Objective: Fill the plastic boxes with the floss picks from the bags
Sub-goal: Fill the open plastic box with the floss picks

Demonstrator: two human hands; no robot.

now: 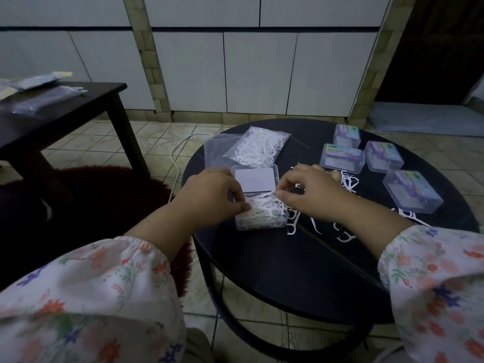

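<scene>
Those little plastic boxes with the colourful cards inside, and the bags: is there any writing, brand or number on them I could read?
No text can be read anywhere in this view.
Four closed boxes: purple and green printed cards inside, print too blurred to read.
Open box: plain white card in its lid, no writing visible.
Bag of floss picks: clear, no label visible.
Packets on the side table: too dim and far to read.

White floss picks (262,210) fill a clear plastic box (258,197) on the round black surface (301,258); the four closed boxes (341,158) show purple and green labels; the sleeves (91,289) are white with orange, blue and green flowers; the rug (104,205) is dark red; the floor tiles (86,142) are pale.
</scene>
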